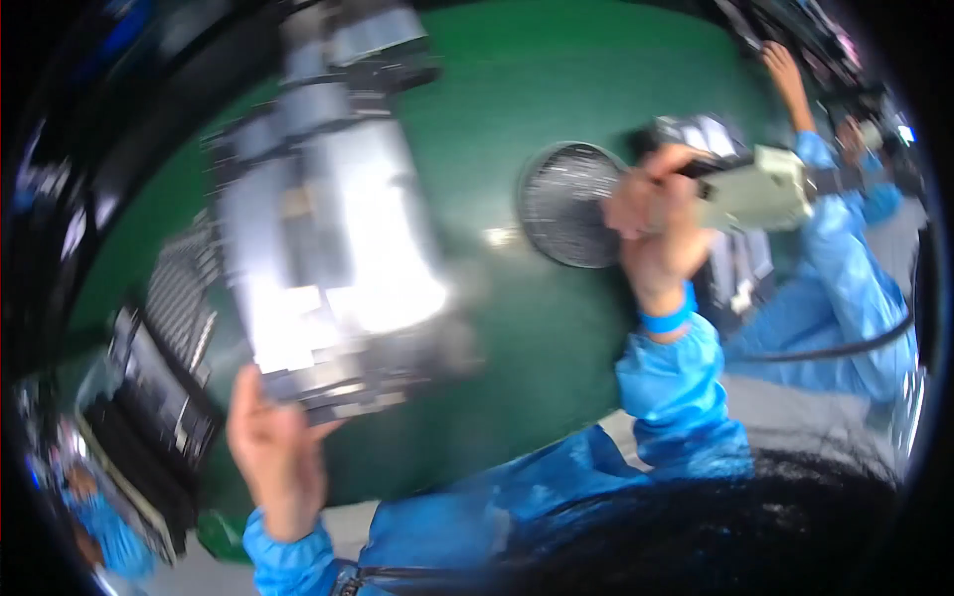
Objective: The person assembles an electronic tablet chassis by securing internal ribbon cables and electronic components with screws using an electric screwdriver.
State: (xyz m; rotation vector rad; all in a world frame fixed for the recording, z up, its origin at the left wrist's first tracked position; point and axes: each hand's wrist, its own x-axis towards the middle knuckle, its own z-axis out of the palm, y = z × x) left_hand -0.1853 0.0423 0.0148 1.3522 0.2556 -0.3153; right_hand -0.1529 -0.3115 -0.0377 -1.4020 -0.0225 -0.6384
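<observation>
My left hand (278, 447) grips the near edge of a large silver panel assembly (383, 219), its fingers partly hidden beneath it. The assembly is smeared by motion, with dark strips and small light parts along its near end. My right hand (661, 223) is closed around the dark end of a pale green electric screwdriver (760, 189), which lies nearly level and points away to the right. A blue band circles my right wrist. Just left of that hand, a round black dish (571, 204) lies on the green mat, its contents too blurred to make out.
Grey and black units (373, 45) stand at the far left. A slotted grey part (184, 288) and a black bin (139, 447) are on the left. More silver parts (740, 268) lie beyond my right wrist. At right, a co-worker's hand (785, 79) and a black cable (855, 348) show.
</observation>
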